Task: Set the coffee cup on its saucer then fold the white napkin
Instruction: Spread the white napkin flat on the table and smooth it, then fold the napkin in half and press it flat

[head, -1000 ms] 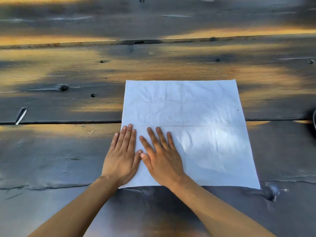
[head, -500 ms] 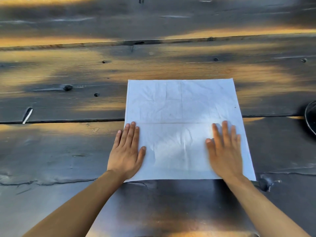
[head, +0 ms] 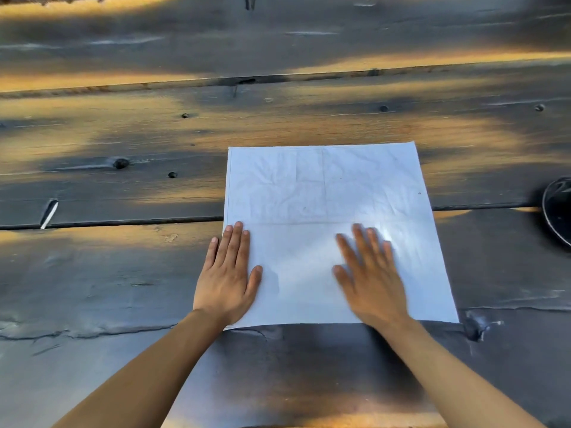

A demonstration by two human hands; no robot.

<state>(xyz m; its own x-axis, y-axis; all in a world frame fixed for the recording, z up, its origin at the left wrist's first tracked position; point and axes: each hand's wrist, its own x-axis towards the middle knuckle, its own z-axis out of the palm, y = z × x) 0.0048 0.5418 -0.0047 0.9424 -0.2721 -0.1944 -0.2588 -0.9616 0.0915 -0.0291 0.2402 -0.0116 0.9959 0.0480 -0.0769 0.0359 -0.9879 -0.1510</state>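
**Both palms flat on the napkin**

My left hand (head: 227, 278) and right hand (head: 370, 274) lie open, fingers stretched, gripping nothing, pressed on the near half of the white napkin (head: 324, 193). It lies spread on the dark plank table (head: 123, 273). At the far right edge sits a dark round dish (head: 557, 208), mostly cut off.

No text, label, brand, number or sign can be read anywhere: the white napkin (head: 324, 211) shows only creases and a few small specks, and the tabletop (head: 123, 273) shows only wood grain, knots and cracks.
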